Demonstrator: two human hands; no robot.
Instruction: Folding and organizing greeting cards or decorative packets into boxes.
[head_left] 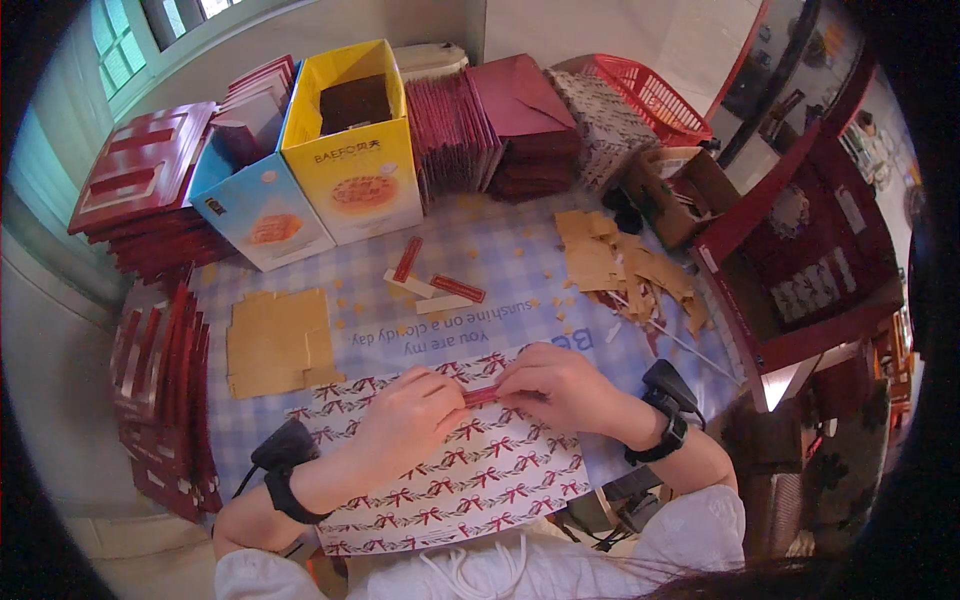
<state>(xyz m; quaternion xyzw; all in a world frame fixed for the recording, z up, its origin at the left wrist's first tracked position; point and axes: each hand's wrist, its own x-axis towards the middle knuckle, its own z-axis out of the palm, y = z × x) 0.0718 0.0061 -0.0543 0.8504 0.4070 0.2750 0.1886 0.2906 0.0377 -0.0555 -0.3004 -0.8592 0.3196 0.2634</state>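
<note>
A white sheet patterned with red bows and dark garlands (pixel 455 505) lies at the near edge of the table. Above its upper part, my left hand (pixel 415 412) and my right hand (pixel 556 388) meet. Their closed fingertips pinch opposite ends of a short red strip (pixel 481 395); its ends are hidden by my fingers. Farther away lie two red printed labels, one angled upright (pixel 408 259) and one slanting flatter (pixel 458 288), beside pale strips (pixel 450 303).
Brown card pieces (pixel 280 343) sit at left, with torn brown scraps (pixel 625 262) at right. Behind stand yellow (pixel 352 170) and blue (pixel 262 215) boxes, stacked dark-red envelopes (pixel 525 115) and a red basket (pixel 655 100). Red folders (pixel 165 395) line the left edge; an open dark-red box (pixel 800 255) stands right.
</note>
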